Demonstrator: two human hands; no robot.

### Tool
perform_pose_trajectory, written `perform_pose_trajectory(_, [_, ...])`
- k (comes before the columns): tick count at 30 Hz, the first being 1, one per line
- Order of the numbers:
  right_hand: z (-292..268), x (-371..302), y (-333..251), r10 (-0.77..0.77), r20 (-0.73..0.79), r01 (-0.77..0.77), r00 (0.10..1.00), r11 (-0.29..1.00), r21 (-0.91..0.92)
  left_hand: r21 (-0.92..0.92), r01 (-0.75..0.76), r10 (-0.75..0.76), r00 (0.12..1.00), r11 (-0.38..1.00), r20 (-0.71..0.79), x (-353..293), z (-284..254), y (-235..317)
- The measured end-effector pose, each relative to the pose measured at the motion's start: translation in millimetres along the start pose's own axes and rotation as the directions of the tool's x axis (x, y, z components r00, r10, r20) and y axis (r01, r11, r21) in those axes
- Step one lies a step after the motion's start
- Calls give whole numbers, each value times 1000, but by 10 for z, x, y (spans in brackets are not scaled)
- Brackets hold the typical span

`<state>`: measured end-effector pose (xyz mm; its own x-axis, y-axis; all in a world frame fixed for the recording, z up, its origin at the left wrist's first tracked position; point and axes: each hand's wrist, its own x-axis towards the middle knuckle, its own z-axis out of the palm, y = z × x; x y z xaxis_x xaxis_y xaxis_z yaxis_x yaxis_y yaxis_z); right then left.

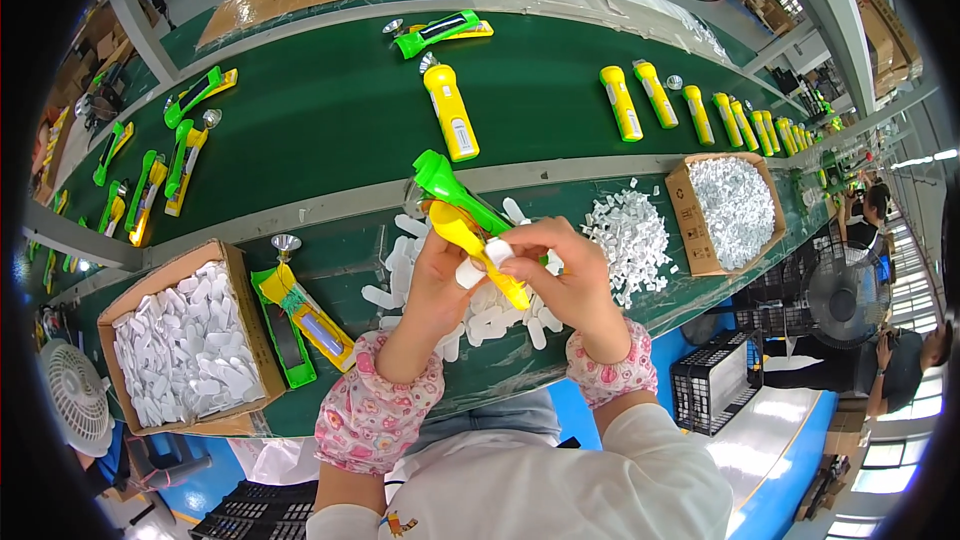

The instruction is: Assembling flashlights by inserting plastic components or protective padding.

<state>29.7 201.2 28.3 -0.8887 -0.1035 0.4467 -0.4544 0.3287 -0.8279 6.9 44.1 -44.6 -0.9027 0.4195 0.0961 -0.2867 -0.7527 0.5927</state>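
Observation:
Above the bench my left hand [432, 280] is closed around the yellow casing half [455, 228] of an opened flashlight. Its green half [442, 176] lies just behind, tilted away. My right hand [572, 275] pinches a small white plastic piece [498, 252] against the yellow half; fingers partly hide where they meet. Beneath both hands spreads a heap of white oblong plastic strips [490, 324]. To my left another opened flashlight [318, 326] rests on the bench, its green and yellow halves side by side and a silver reflector at its top.
A cardboard box [258, 350] of white strips stands at left. Small white pieces [632, 240] are heaped at right beside a second box [697, 230] filled with them. Beyond the metal rail, a green conveyor belt [330, 90] carries closed yellow flashlights [452, 112] and opened green-and-yellow ones [200, 95].

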Motion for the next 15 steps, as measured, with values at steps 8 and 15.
perform_pose_trajectory(8, [35,69,177,-231,114,251,966,946,-206,233,-127,126,992,964,19,6,-134,-44])
perform_pose_trajectory(15, [150,71,256,63,108,-32,992,964,-263,-84,-70,76,995,994,64,26,21,59])
